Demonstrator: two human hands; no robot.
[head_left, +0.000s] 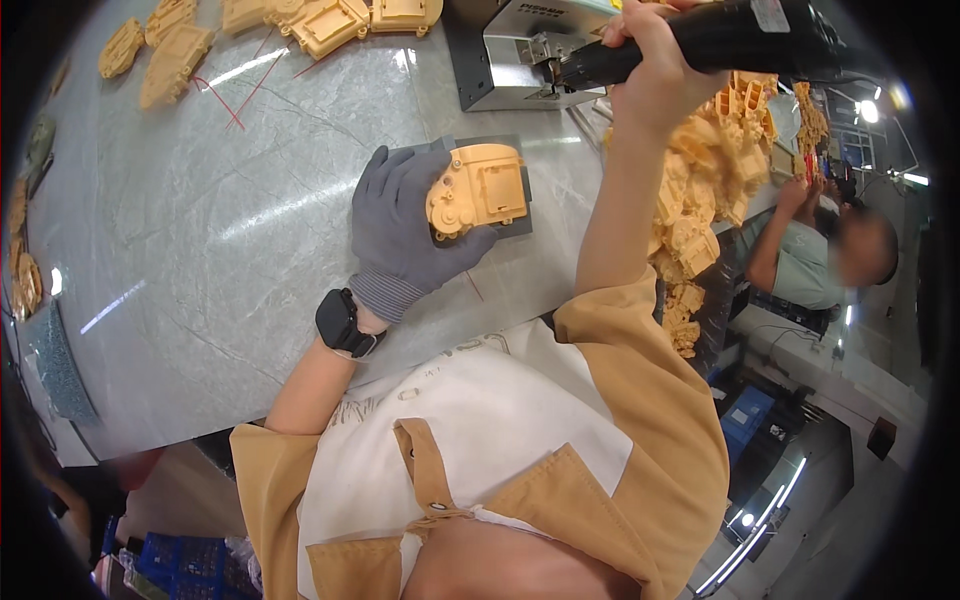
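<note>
My left hand (pixel 410 225), in a grey glove, grips an orange plastic housing (pixel 480 190) by its left side, thumb below and fingers above. The housing lies on a dark grey block (pixel 524 215) on the table. In my bare right hand (pixel 655 65) is a black electric screwdriver (pixel 720 45), held nearly level with its tip pointing left. That tip meets the front of a metal screw feeder (pixel 525 70) at the table's far side. Whether a screw sits on the bit is too small to tell.
Several orange housings (pixel 325 22) lie along the far left of the grey table (pixel 260 300), near thin red strips (pixel 237 105). A large heap of orange parts (pixel 705 180) stands right of my right forearm. Beyond it sits another person (pixel 810 260). A blue crate (pixel 190 565) is at lower left.
</note>
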